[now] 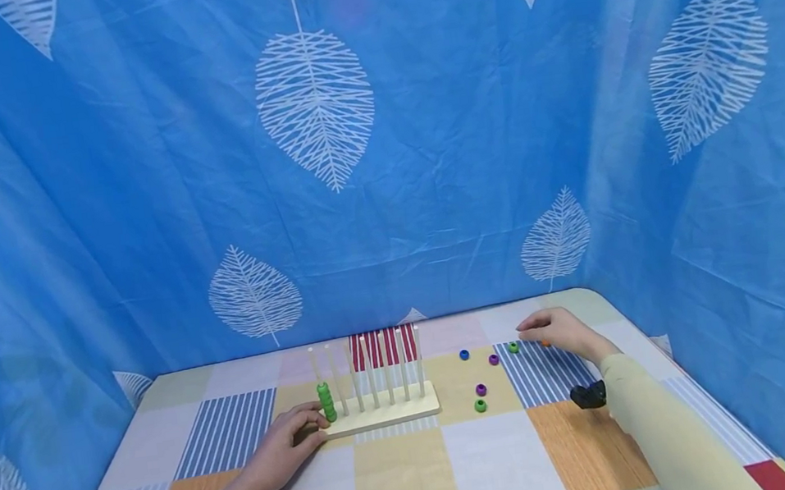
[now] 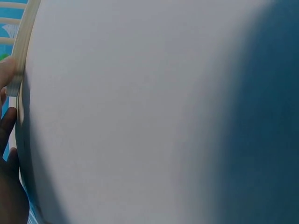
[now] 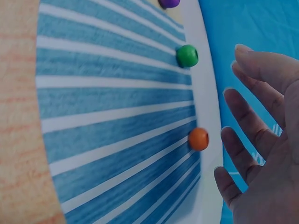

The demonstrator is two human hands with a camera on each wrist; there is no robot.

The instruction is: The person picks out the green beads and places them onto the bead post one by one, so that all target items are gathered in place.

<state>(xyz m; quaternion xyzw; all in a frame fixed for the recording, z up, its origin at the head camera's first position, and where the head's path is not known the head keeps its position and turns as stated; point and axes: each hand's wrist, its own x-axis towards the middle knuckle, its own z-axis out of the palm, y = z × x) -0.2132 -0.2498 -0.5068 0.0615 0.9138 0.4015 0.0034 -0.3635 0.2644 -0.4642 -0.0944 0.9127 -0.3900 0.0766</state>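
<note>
A pale wooden peg rack (image 1: 393, 416) with several upright pegs stands on the table. Green beads (image 1: 326, 403) are stacked on its leftmost peg. My left hand (image 1: 279, 457) holds the left end of the rack's base, the thumb at the near edge; in the left wrist view fingers (image 2: 6, 70) touch the base end. Farther right, my right hand (image 1: 564, 332) hovers with loosely bent, spread fingers and nothing in them. Below it on the cloth lie a green bead (image 3: 188, 56) and an orange bead (image 3: 198, 139), both apart from the fingers.
Between rack and right hand lie a blue bead (image 1: 464, 355), two purple beads (image 1: 493, 359) and another green bead (image 1: 481, 405). A patchwork-patterned cloth (image 1: 402, 484) covers the table. Blue curtains (image 1: 425, 150) with white leaves enclose the back and sides.
</note>
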